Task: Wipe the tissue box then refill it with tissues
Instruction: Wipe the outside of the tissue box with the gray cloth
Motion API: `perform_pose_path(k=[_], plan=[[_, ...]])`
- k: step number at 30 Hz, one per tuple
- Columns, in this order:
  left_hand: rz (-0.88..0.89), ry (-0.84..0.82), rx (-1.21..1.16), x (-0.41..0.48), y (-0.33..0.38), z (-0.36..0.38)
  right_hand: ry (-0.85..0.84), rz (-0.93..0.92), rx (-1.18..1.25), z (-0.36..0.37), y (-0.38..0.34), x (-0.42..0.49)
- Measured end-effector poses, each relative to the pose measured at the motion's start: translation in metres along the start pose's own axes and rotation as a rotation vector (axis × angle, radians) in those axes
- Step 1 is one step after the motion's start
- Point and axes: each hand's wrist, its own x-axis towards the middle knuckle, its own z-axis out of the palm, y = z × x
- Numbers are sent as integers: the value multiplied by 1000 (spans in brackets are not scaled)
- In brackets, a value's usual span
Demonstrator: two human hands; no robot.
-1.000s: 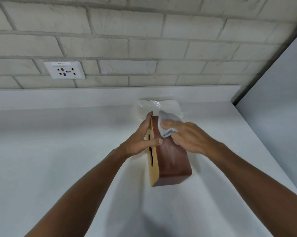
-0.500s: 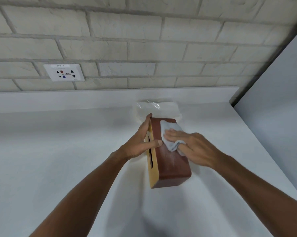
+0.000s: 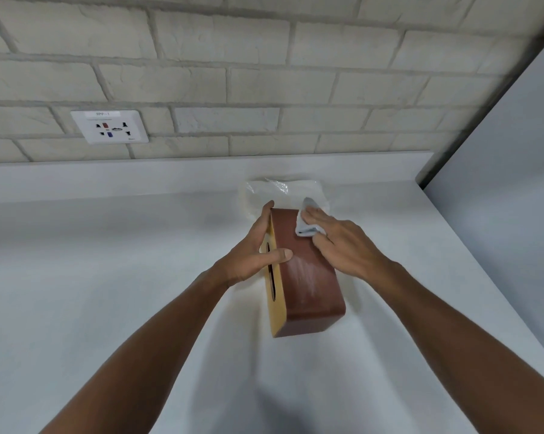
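A reddish-brown wooden tissue box [image 3: 308,286] stands on its side on the white counter [image 3: 107,292], its pale slotted top facing left. My left hand [image 3: 255,255] grips that slotted face, thumb across the upper brown side. My right hand [image 3: 339,245] presses a small white cloth [image 3: 305,225] flat against the far end of the brown side. Behind the box lies a clear plastic pack of tissues [image 3: 264,191], partly hidden by the box and my hands.
A brick wall with a white socket plate [image 3: 109,126] rises behind the counter's raised back ledge. A grey panel [image 3: 509,170] closes off the right side. The counter's right edge runs diagonally toward the lower right.
My right hand slid the cloth down the brown side, then back up to the far end. The left hand and box stayed in place.
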Motion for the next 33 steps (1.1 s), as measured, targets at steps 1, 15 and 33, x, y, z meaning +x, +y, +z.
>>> perform_pose_path(k=[1,15,33], plan=[[3,5,1,0,0,0,7,-13,-11,3,-6,3],[70,73,-187,3,-9,4,-71,-181,-12,15,8,-36],[87,364,-50,12,-13,20,50,-211,-110,26,-19,-65]])
